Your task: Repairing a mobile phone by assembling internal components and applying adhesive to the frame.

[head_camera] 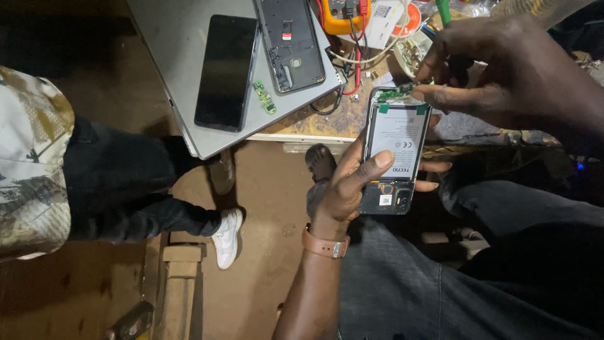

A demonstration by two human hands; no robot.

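Note:
My left hand (348, 186) grips an opened phone (395, 154) from the side, back cover off, its grey battery facing up. The thumb lies across the battery's lower edge. My right hand (503, 69) reaches in from the right. Its fingertips pinch a small green circuit board (397, 93) at the phone's top end, and a green-handled tool (443, 11) sticks up from the same hand.
A closed grey laptop (182, 69) on the wooden bench carries a black phone screen (226, 72), a phone back frame (290, 43) and another small green board (265, 97). A yellow multimeter (343, 17) with red leads lies behind. Another person's legs and white shoe (226, 238) stand at left.

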